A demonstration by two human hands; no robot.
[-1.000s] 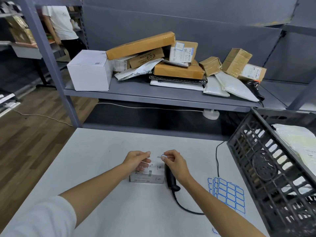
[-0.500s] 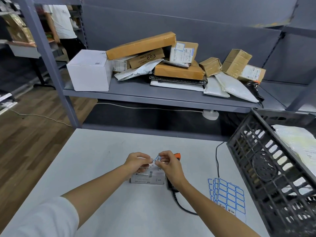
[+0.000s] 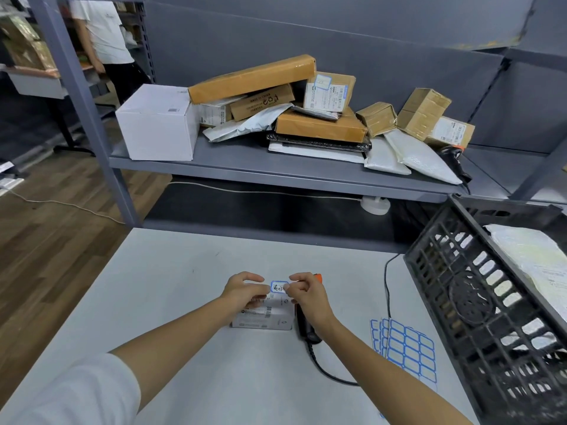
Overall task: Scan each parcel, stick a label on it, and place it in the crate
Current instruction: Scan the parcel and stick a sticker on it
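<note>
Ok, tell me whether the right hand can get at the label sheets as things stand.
Probably yes, once freed: the right hand now pinches a label over the parcel; the label sheets lie uncovered on the table just to its right.

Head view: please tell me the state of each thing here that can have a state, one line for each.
label: peeled off, held between both hands above the parcel, not yet stuck
left hand: pinches the label's left edge
right hand: pinches the label's right edge
small white parcel: flat on the table, outside the crate
scanner: lying on the table, unheld
label sheets: flat on the table
crate: tilted, already holding a white parcel
</note>
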